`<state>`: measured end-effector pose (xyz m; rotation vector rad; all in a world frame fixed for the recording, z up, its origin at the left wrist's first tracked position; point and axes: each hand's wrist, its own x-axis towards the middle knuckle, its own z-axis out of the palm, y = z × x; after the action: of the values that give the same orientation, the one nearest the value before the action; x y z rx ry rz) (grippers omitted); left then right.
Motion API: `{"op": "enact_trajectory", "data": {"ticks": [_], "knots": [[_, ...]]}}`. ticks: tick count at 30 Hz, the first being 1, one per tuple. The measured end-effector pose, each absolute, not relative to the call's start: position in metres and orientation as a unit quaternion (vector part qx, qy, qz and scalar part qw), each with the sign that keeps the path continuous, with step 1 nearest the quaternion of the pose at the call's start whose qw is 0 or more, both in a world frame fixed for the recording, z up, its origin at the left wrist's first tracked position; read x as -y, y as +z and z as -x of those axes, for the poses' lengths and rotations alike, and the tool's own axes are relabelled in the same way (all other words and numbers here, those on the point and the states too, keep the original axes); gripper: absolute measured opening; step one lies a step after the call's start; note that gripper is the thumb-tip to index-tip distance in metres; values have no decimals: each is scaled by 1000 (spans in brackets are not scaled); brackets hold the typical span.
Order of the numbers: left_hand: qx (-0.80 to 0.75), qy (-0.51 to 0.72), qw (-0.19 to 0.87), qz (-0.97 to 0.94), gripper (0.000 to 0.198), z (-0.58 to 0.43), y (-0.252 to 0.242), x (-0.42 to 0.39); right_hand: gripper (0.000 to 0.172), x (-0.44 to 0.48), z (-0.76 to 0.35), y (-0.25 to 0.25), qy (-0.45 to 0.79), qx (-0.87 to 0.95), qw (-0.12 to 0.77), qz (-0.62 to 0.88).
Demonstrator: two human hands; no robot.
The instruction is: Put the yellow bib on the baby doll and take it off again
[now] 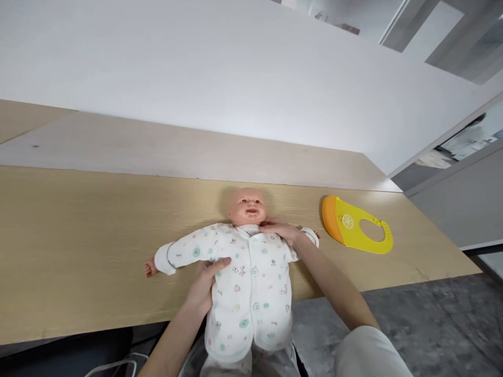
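A baby doll (249,293) in a white printed outfit lies on its back, its head on the wooden table and its legs past the front edge. My left hand (206,283) grips the doll's side under its arm, thumb on the chest and the other fingers hidden beneath. At the doll's neck and shoulder, my right hand (281,230) rests with its fingertips tucked by the collar, partly out of sight. To the right of the doll lies a yellow silicone bib (357,225) with an orange pocket.
The table (78,251) runs left and right, with a white panel (196,68) standing behind it. Below the front edge are a dark seat-like object (66,356), a white cable (113,365) and grey floor (432,324).
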<state>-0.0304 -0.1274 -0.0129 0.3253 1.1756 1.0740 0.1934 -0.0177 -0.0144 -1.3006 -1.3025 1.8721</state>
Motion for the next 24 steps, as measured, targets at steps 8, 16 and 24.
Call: {"op": "enact_trajectory", "data": {"ticks": [8,16,24], "knots": [[-497,472,683,-253,19,32,30,111,46,5,-196,10,729,422,308,443],[-462,549,668,-199,40,27,25,57,56,-30,-199,50,698,484,346,398],[-441,564,663,-219,45,37,23,-2,70,-81,-188,54,659,513,382,395]]}}
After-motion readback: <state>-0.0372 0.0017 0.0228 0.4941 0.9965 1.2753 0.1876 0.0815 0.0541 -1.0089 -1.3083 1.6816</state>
